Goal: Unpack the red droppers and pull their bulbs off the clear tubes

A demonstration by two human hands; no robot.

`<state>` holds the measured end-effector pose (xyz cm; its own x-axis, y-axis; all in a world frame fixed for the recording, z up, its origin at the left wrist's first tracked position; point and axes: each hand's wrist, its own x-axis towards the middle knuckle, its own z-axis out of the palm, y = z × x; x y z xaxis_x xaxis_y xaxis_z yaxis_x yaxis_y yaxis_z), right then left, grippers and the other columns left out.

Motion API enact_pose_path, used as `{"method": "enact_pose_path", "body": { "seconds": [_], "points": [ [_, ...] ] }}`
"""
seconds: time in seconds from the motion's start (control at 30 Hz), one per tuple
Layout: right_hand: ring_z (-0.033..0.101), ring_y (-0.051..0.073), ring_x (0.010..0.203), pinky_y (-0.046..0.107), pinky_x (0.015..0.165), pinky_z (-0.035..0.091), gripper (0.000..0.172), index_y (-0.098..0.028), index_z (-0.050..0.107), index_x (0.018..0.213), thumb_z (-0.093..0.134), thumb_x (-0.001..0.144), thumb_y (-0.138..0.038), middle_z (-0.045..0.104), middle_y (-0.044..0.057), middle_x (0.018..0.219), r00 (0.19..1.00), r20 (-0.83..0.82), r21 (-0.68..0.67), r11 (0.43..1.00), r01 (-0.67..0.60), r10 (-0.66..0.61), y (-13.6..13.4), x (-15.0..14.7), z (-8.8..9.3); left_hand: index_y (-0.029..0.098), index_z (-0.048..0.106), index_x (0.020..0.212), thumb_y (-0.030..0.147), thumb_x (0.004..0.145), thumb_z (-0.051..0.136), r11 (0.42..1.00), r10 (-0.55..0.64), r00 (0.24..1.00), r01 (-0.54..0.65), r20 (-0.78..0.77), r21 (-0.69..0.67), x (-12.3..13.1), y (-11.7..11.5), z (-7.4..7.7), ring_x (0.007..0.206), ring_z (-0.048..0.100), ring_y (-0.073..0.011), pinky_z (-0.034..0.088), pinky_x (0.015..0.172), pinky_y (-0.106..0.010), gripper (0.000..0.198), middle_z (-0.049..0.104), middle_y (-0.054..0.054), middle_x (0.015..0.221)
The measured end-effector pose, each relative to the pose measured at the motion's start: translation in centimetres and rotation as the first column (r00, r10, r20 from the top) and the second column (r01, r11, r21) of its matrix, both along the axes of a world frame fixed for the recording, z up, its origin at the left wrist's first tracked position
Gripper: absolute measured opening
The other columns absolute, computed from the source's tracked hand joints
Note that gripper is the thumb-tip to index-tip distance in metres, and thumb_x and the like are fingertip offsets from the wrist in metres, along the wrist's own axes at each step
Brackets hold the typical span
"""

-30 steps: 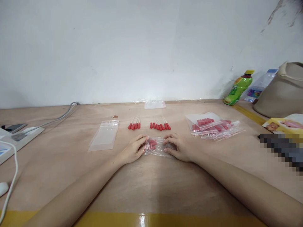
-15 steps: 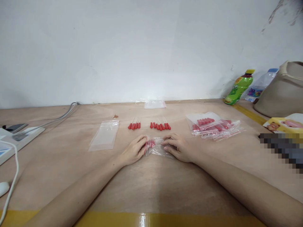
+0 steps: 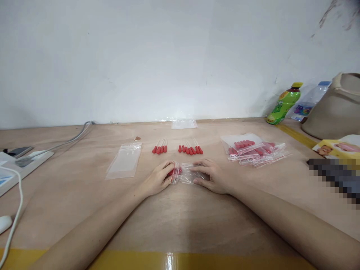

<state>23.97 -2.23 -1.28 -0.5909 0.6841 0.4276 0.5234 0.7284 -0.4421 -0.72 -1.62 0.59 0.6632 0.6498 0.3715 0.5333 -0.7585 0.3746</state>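
Between my hands lies a clear zip bag [image 3: 186, 175], its red-lined mouth toward the left. Red rubber bulbs of droppers [image 3: 177, 171] show at that mouth, partly covered by my fingers. My left hand [image 3: 161, 177] is closed around the bulbs; how many it holds is hidden. At the bag's other end, my right hand [image 3: 212, 175] has its curled fingers and thumb on the plastic. Just beyond my hands are two rows of glass droppers with red bulbs, a left group [image 3: 159, 149] and a right group [image 3: 190, 150], stems pointing away.
Flat zip bags [image 3: 123, 161] lie left of the droppers, and another stack [image 3: 184, 123] sits by the wall. Filled bags [image 3: 253, 150] are piled on the right. Behind them stand a green drink bottle [image 3: 284, 105], a water bottle [image 3: 309, 101] and a beige bag [image 3: 332, 108]. A power strip [image 3: 42, 157] is at left.
The red bulbs have shifted left, from inside the bag to its mouth beside my left fingers. My right hand stays at the bag's far end, its fingers slightly moved.
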Motion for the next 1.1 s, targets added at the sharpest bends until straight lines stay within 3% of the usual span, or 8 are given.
{"method": "enact_pose_path", "body": {
  "seconds": [0.17,0.37,0.5,0.63,0.73,0.83,0.9,1.1],
  "points": [
    [0.049,0.02,0.106,0.039,0.092,0.042,0.035,-0.023,0.058,0.112,0.056,0.08,-0.037,0.053,0.009,0.114,1.0,0.006,-0.013,1.0,-0.004,0.004,-0.1,0.0,0.1,0.019,0.055,0.104,0.022,0.085,0.044,0.999,-0.024,0.999,0.023,-0.038,-0.038,-0.3,0.2,0.1,0.085,0.055,-0.017,0.045,0.075,-0.028,0.022,0.057,-0.006,0.093],
    [0.049,0.02,0.107,0.039,0.092,0.042,0.037,-0.024,0.056,0.114,0.054,0.08,-0.039,0.052,0.009,0.114,1.0,-0.003,-0.006,1.0,-0.006,0.006,0.0,0.0,0.0,0.02,0.059,0.106,0.023,0.085,0.046,1.0,0.013,0.995,-0.012,0.096,-0.011,-0.6,0.3,-0.3,0.091,0.058,-0.0164,0.047,0.08,-0.028,0.025,0.06,-0.008,0.101],
    [0.049,0.02,0.106,0.037,0.091,0.043,0.037,-0.023,0.056,0.114,0.055,0.08,-0.038,0.052,0.009,0.114,1.0,-0.001,0.001,1.0,0.008,-0.008,0.0,0.0,-0.1,0.021,0.065,0.1,0.03,0.075,0.06,0.974,0.075,0.985,-0.038,0.158,-0.225,-3.7,1.4,1.7,0.092,0.061,-0.0199,0.049,0.083,-0.034,0.027,0.066,-0.006,0.099],
    [0.05,0.02,0.106,0.036,0.09,0.043,0.036,-0.022,0.056,0.113,0.055,0.08,-0.037,0.052,0.01,0.113,1.0,0.007,-0.01,1.0,0.005,-0.005,0.0,0.0,0.0,0.021,0.07,0.086,0.033,0.06,0.072,0.825,0.321,0.93,-0.181,0.181,-0.535,-8.8,2.7,4.5,0.078,0.065,-0.0224,0.054,0.072,-0.034,0.029,0.07,-0.006,0.085],
    [0.05,0.02,0.105,0.036,0.09,0.043,0.036,-0.022,0.056,0.113,0.056,0.08,-0.036,0.052,0.01,0.113,1.0,0.007,-0.016,1.0,0.006,-0.006,0.0,0.0,0.0,0.019,0.07,0.084,0.033,0.054,0.075,0.757,0.592,0.737,-0.369,0.326,-0.54,-10.6,3.5,5.5,0.081,0.065,-0.022,0.054,0.074,-0.031,0.033,0.07,-0.006,0.085],
    [0.05,0.02,0.105,0.037,0.09,0.042,0.036,-0.022,0.057,0.112,0.056,0.079,-0.037,0.052,0.01,0.113,1.0,0.014,-0.015,1.0,0.012,-0.012,0.0,0.0,0.0,0.018,0.068,0.089,0.035,0.057,0.072,0.715,0.699,0.504,-0.489,0.507,-0.499,-9.4,4.6,5.0,0.083,0.065,-0.0201,0.053,0.076,-0.03,0.036,0.07,-0.005,0.087],
    [0.05,0.02,0.105,0.036,0.09,0.042,0.036,-0.022,0.057,0.112,0.056,0.079,-0.037,0.052,0.01,0.113,1.0,0.011,-0.016,1.0,0.008,-0.008,0.1,0.0,-0.1,0.016,0.068,0.089,0.034,0.059,0.07,0.709,0.698,0.431,-0.529,0.572,-0.466,-7.8,5.6,3.9,0.082,0.065,-0.0198,0.052,0.077,-0.029,0.035,0.07,-0.006,0.086],
    [0.05,0.019,0.104,0.035,0.089,0.043,0.036,-0.022,0.057,0.113,0.055,0.08,-0.037,0.052,0.009,0.113,1.0,0.004,-0.03,1.0,0.0,0.0,0.1,0.0,0.0,0.014,0.069,0.089,0.032,0.065,0.062,0.676,0.716,0.531,-0.688,0.454,-0.262,-4.6,7.9,0.7,0.076,0.065,-0.0191,0.051,0.073,-0.028,0.032,0.07,-0.006,0.083]
  ]
}}
